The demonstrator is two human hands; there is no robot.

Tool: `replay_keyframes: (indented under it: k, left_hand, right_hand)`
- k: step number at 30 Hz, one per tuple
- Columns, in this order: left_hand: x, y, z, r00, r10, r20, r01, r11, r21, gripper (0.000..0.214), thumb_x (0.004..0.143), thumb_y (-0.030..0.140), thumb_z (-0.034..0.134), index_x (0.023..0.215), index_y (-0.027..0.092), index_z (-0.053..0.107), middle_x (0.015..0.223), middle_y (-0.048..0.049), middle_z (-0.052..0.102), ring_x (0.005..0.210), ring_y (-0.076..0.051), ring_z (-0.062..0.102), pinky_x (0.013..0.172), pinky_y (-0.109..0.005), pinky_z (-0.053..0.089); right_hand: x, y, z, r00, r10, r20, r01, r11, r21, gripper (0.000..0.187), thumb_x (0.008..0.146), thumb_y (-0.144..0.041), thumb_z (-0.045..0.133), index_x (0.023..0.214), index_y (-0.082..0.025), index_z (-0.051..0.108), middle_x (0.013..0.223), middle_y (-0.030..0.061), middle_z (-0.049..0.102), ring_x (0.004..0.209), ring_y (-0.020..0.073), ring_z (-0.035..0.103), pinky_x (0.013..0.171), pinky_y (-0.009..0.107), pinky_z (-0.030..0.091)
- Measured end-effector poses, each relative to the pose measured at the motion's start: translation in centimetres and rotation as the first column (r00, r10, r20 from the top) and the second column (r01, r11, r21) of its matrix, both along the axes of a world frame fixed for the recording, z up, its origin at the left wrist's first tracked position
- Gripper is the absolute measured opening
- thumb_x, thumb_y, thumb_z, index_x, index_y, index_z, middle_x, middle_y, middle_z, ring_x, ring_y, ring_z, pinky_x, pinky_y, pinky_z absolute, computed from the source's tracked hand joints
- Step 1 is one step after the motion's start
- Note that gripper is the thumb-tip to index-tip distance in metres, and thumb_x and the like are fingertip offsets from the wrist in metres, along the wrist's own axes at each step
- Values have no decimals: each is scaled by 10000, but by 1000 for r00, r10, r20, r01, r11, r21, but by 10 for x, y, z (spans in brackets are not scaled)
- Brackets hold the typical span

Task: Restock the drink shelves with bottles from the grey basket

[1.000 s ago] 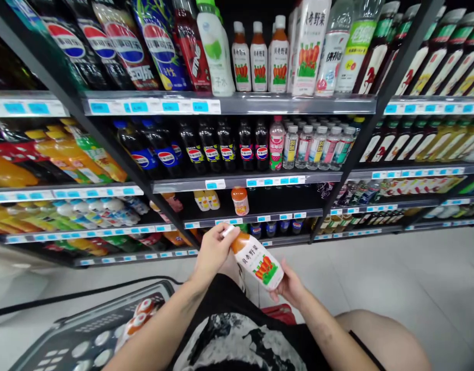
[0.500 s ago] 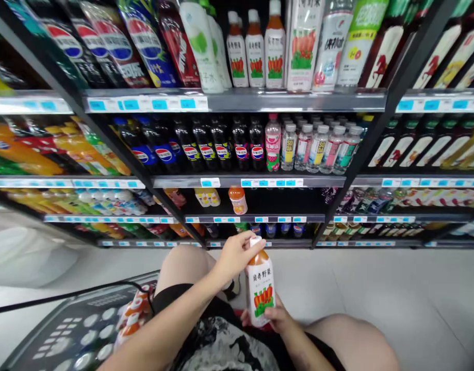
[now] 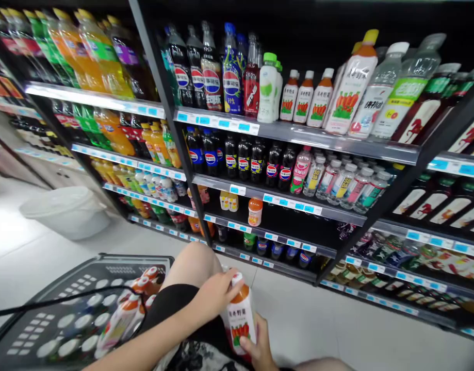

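Observation:
A carrot juice bottle [image 3: 239, 315] with a white cap and carrots on its label stands slightly tilted above my lap. My left hand [image 3: 216, 294] is closed on its neck and cap, fingers bent over the top. Lower down, my right hand [image 3: 260, 344] wraps the base from the right, thumb across the label. To my left, a grey shopping basket [image 3: 31, 314] holds several white-capped bottles standing upright. More carrot juice bottles [image 3: 120, 319] lie on top of them, partly behind my knee.
Dark shelving faces me, with drinks on several levels. Small carrot juice bottles [image 3: 304, 100] stand on the upper shelf. An orange-capped bottle [image 3: 255, 212] is on a lower shelf. A black cord [image 3: 66, 299] crosses above the basket. A white tub [image 3: 68, 211] stands on the floor at left.
My view has swung to the left, so more of the basket and the left shelves show. Both hands keep hold of the carrot juice bottle, the left at its cap, the right at its base.

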State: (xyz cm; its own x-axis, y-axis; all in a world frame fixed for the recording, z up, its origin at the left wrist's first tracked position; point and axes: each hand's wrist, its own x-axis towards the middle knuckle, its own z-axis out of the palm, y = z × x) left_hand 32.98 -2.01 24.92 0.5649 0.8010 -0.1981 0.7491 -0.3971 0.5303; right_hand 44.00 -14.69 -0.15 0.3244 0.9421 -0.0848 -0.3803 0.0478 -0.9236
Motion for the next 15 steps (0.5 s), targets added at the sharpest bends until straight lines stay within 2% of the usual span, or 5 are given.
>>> replay_keyframes:
  k: [3,6,9,12,15]
  left_hand:
    - [-4,4,1,994,-17,104,21,999,-39,357,951,482,370,993,202,588,812,-63,694,791,-239,662,706,-297,411]
    - [-7,9,1,973,-48,227,72,992,-101,416,945,539,395,1117,206,574,799,-24,680,739,-201,639,694,-279,438]
    - [-15,15,-5,946,-75,316,114,988,-107,528,943,560,417,1315,195,502,919,-37,691,814,-191,644,773,-281,486]
    - [-35,24,-21,942,-115,315,146,986,-75,567,963,547,405,1421,215,438,1138,-68,681,1009,-198,648,945,-312,500]
    - [-73,41,-53,977,-115,180,104,992,68,563,956,530,421,1425,223,481,1419,-98,554,1304,-244,526,1130,-382,415]
  right_hand:
    - [4,5,12,998,-37,-41,38,999,35,832,499,-623,858,1184,-220,613,1156,131,689,1105,419,604,997,589,433]
    - [10,14,30,995,-64,-71,70,994,85,792,490,-597,871,1145,-211,647,1090,108,710,1043,399,634,955,568,467]
    - [15,22,56,998,20,-58,-10,988,156,695,554,-574,846,1112,-188,696,1025,106,726,938,362,660,869,505,516]
    - [18,27,78,999,-1,-47,10,981,193,597,595,-562,829,1050,-186,734,956,101,735,859,328,660,801,459,531]
    - [21,34,96,995,-79,-66,90,977,195,554,599,-563,822,1002,-191,742,922,102,738,847,324,663,793,464,534]
